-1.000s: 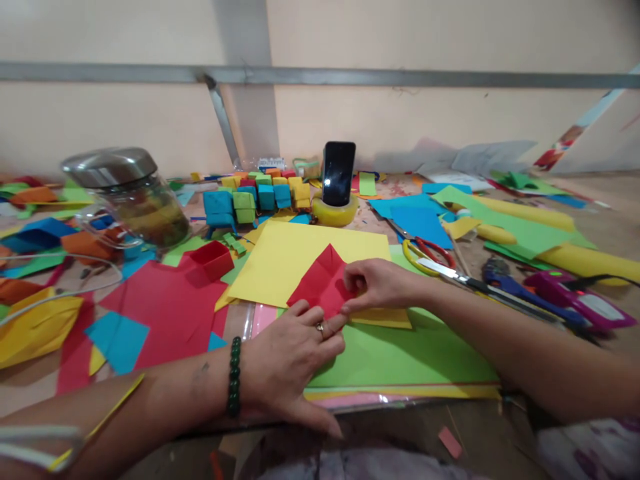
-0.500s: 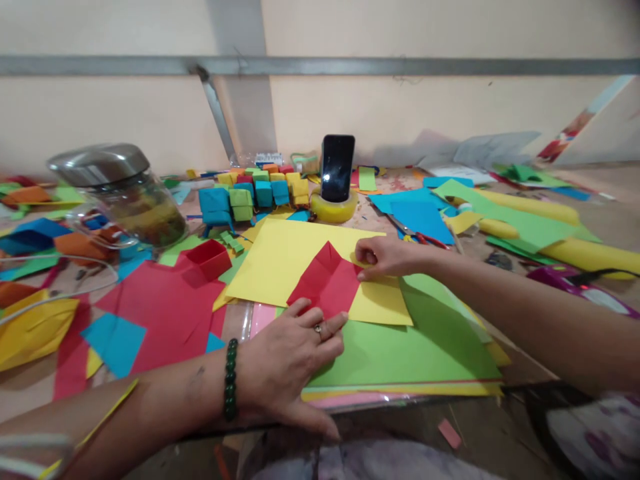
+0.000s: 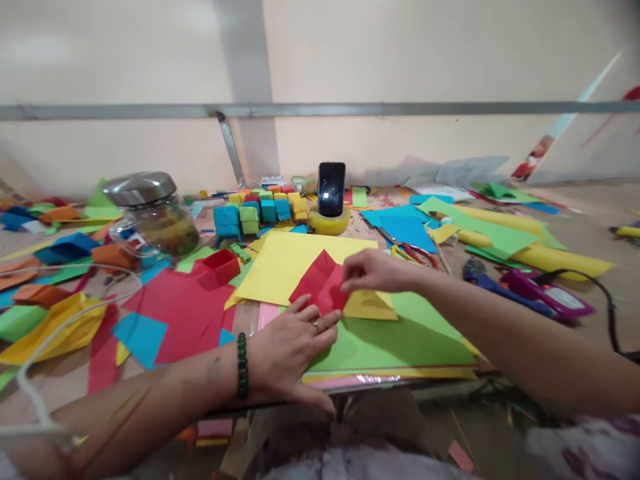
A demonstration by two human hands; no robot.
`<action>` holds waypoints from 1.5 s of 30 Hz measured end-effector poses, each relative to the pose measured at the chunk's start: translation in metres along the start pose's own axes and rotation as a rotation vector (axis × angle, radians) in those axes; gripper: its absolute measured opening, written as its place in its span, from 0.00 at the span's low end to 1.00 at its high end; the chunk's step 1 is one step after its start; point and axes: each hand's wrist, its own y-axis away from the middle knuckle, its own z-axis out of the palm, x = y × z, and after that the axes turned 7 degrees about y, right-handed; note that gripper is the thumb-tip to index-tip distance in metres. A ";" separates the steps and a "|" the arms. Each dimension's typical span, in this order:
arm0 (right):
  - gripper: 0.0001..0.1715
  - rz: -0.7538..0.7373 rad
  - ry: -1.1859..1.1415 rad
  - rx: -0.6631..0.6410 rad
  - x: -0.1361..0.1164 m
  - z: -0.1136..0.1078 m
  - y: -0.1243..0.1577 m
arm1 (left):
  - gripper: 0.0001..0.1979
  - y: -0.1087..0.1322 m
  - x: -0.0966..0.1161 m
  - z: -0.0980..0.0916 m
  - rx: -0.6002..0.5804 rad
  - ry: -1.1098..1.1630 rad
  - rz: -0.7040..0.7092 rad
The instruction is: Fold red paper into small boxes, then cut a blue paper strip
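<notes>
Red paper [image 3: 321,283], creased, lay near frame centre on the yellow sheet [image 3: 270,267]. Left hand [image 3: 293,341] rested palm-down at its lower edge, fingers outstretched, thumb splayed towards the bottom. Right hand [image 3: 373,270] met its right side, fingers curled; could not tell whether they pinched it. Jar [image 3: 167,227] stood centre left; phone [image 3: 331,183] upright, upper centre.

Phone [image 3: 331,189] standing upright at the tape roll [image 3: 330,225], cubes [image 3: 249,219] massed to its left, jar [image 3: 173,227] farther left; over right, scissors [image 3: 419,255] by blue paper [image 3: 411,230], then a purple gadget [image 3: 547,292]!
</notes>
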 end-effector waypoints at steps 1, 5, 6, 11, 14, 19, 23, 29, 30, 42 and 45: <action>0.19 -0.024 -0.032 -0.103 -0.009 0.009 0.001 | 0.46 0.001 0.001 0.000 -0.003 -0.004 -0.002; 0.17 0.036 -0.042 -0.212 -0.018 0.025 -0.006 | 0.46 0.010 0.007 -0.001 -0.004 -0.012 -0.006; 0.16 0.054 -0.044 -0.223 -0.016 0.024 -0.009 | 0.45 0.014 0.009 -0.002 -0.007 -0.006 -0.006; 0.17 0.112 -0.070 -0.339 -0.008 0.009 -0.019 | 0.45 0.033 0.019 -0.008 -0.048 0.077 -0.070; 0.22 0.111 0.097 -0.314 -0.016 0.011 -0.019 | 0.48 0.035 0.024 -0.008 -0.037 0.131 -0.135; 0.31 0.164 0.307 -0.185 -0.011 0.014 -0.014 | 0.47 0.028 0.028 -0.010 0.016 0.194 -0.154; 0.36 0.266 0.266 -0.003 0.018 0.001 -0.014 | 0.40 0.024 0.028 -0.015 0.034 0.224 -0.171; 0.43 0.268 0.024 0.096 0.021 0.011 -0.022 | 0.17 0.020 0.023 -0.019 0.082 0.275 -0.229; 0.38 0.253 -0.006 0.091 0.019 0.014 -0.021 | 0.14 0.019 0.021 -0.019 0.113 0.278 -0.251; 0.26 0.016 -0.840 0.109 0.018 -0.002 0.007 | 0.51 -0.020 -0.041 -0.050 0.614 1.185 -0.872; 0.26 -0.026 -0.828 0.134 0.016 -0.003 0.008 | 0.42 -0.023 -0.044 -0.044 0.624 1.410 -0.816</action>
